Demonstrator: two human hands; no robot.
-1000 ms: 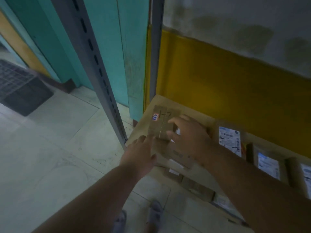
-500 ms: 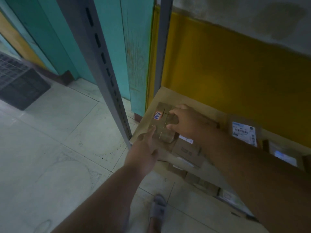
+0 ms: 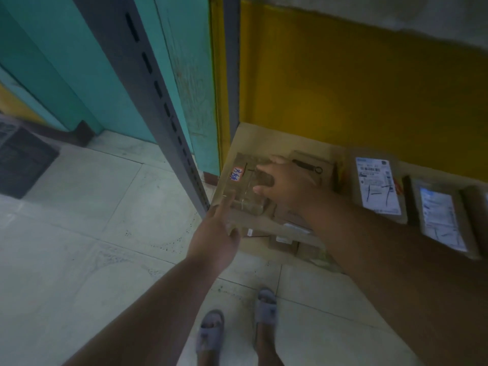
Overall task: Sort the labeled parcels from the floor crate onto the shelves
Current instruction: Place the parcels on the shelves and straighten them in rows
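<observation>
A small brown taped parcel [image 3: 241, 190] with a white handwritten sticker lies at the left end of the cardboard-lined shelf [image 3: 264, 136]. My right hand [image 3: 287, 186] lies over its right side, thumb on the near edge and fingers curled over the top, gripping it. My left hand [image 3: 216, 233] is at the shelf's front edge, its straight fingers touching the parcel's near left corner. Just behind my right hand lies another brown parcel [image 3: 311, 165].
Two labelled parcels [image 3: 377, 186] [image 3: 441, 220] lie further right on the shelf. More small boxes [image 3: 285, 241] sit on a lower level under it. A grey slotted upright [image 3: 158, 101] stands just left of the shelf. A dark crate [image 3: 21, 159] is on the tiled floor at far left.
Both hands have stayed on the stickered parcel at the shelf's left end. My left fingers have straightened along its near edge. The camera has tipped down, showing my feet.
</observation>
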